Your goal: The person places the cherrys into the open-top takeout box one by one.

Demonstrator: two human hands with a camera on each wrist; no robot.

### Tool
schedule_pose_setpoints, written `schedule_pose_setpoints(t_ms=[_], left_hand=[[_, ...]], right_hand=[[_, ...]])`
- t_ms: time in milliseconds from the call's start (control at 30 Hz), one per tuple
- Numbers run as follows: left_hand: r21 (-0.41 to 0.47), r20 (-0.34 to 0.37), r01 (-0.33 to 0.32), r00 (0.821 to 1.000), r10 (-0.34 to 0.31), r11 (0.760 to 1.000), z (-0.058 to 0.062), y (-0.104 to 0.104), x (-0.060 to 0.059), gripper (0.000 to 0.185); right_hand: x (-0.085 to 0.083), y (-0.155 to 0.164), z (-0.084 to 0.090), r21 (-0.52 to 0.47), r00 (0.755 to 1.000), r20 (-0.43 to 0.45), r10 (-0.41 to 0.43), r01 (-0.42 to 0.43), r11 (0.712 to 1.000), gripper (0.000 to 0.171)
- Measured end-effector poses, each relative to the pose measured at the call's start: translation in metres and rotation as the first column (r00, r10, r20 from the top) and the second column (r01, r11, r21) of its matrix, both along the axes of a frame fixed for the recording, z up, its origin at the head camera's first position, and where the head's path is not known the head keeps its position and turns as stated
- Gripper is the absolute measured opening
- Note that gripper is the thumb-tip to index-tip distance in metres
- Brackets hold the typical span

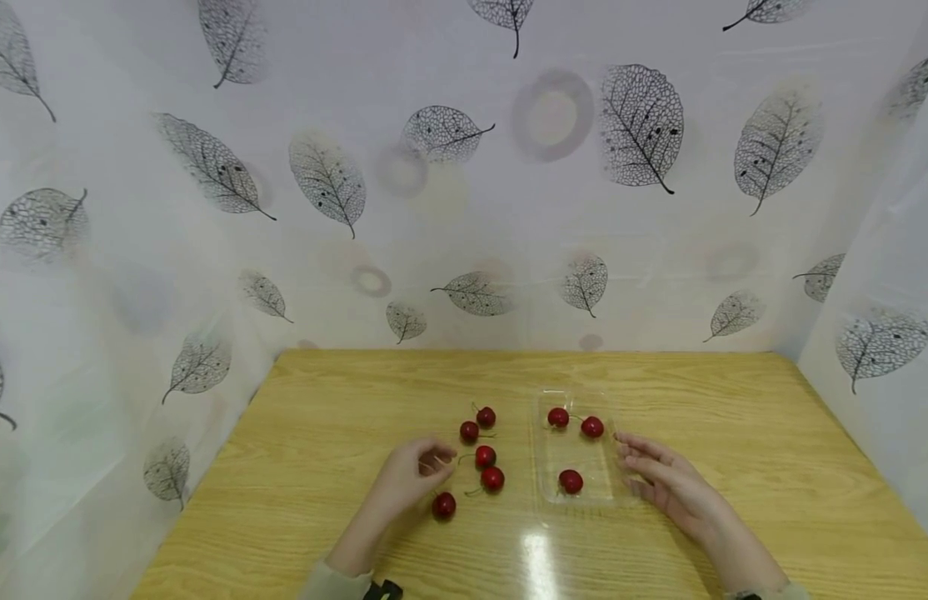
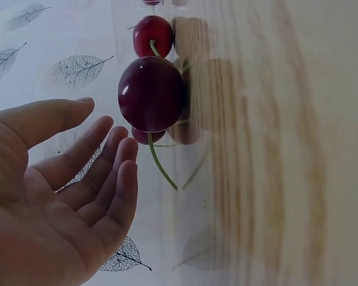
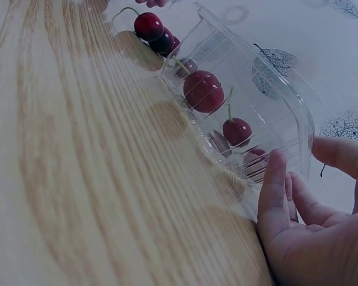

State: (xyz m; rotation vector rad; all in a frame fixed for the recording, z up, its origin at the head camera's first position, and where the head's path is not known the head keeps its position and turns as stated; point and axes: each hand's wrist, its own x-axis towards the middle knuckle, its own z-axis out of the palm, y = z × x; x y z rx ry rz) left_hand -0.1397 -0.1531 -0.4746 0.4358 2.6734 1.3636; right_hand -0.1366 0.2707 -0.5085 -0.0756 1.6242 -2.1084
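Several dark red cherries point(image 1: 485, 456) with green stems lie on the table between my left hand and a clear plastic box. My left hand point(image 1: 415, 473) hovers just left of them, fingers loosely bent and holding nothing. In the left wrist view the nearest cherry point(image 2: 152, 94) is a little beyond the fingertips, apart from them. The clear plastic box point(image 3: 304, 113) stands open-topped to the right, with 3 cherries point(image 1: 571, 481) inside. My right hand point(image 1: 677, 487) is at its right side, relaxed fingers against or very near the wall; contact is hard to tell.
The wooden table point(image 1: 321, 383) runs back to a pale sheet point(image 1: 509, 225) printed with dark leaves, which also rises at both sides. A bright light reflection shows on the tabletop in front of the box.
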Motion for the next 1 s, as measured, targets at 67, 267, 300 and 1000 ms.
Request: schedule_pose_setpoints(t_ms=[67, 267, 300, 1000], left_hand=[[0.007, 0.018, 0.011, 1.0, -0.011, 1.0, -0.001, -0.002, 0.001, 0.02], [0.032, 0.074, 0.054, 0.996, -0.056, 0.998, -0.006, -0.009, 0.002, 0.024], [0.032, 0.081, 0.063, 0.995, -0.066, 0.997, -0.007, -0.01, 0.002, 0.025], [0.008, 0.148, 0.179, 0.973, -0.178, 0.984, -0.011, -0.021, 0.013, 0.041]], right_hand=[[0.0, 0.0, 0.0, 0.0, 1.0, 0.002, -0.001, 0.001, 1.0, 0.033], [-0.001, 0.0, 0.001, 0.007, 1.0, 0.005, 0.002, -0.002, 1.0, 0.032], [-0.001, 0.0, 0.002, 0.01, 1.0, 0.01, 0.0, 0.0, 1.0, 0.031], [-0.001, -0.002, 0.005, 0.023, 0.998, 0.051, -0.026, 0.025, 0.999, 0.029]])
